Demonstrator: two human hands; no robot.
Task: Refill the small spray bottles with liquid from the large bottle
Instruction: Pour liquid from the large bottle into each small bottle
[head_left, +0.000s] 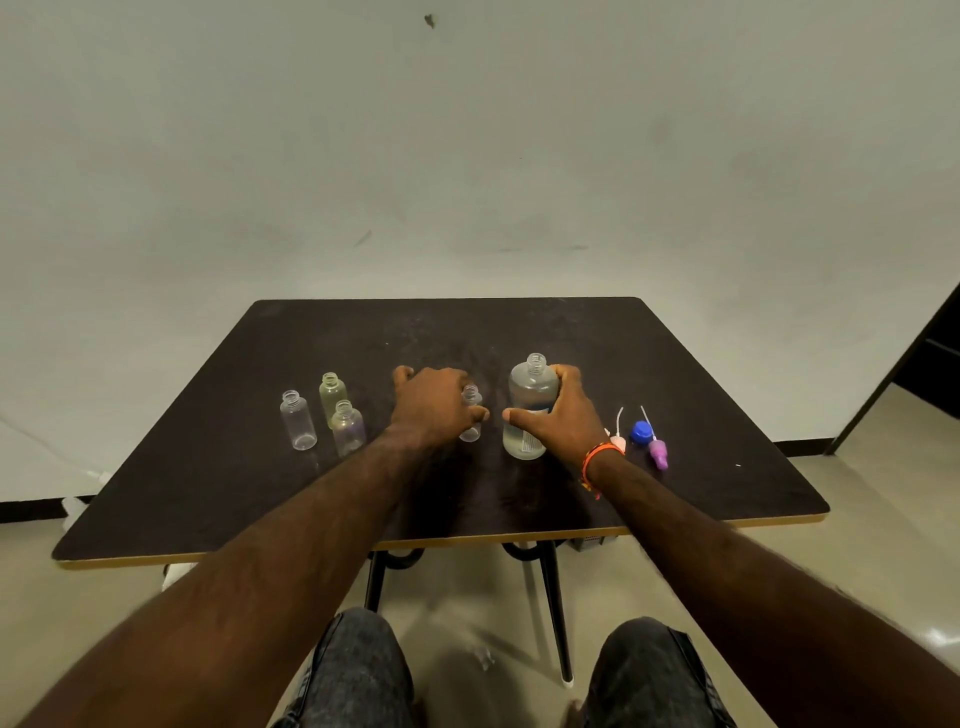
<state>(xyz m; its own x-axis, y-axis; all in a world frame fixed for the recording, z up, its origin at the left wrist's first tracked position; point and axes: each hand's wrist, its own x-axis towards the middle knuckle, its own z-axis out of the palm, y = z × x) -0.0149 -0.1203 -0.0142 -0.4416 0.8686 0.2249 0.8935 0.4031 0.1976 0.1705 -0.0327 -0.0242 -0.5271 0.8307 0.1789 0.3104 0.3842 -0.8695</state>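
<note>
The large clear bottle (525, 410) stands uncapped on the dark table (701, 415), and my right hand (563, 415) is wrapped around its right side. My left hand (434, 405) holds a small open bottle (471, 399) that stands just left of the large one. Three more small bottles without caps stand at the left: a clear one (298, 427), a yellowish one (332, 394) and a purplish one (348, 427).
Right of my right hand lie a pink spray head (618, 439), a blue cap (642, 432) and a purple spray head (657, 451). The table's front edge (467, 543) runs above my knees. A dark doorway stands at the far right.
</note>
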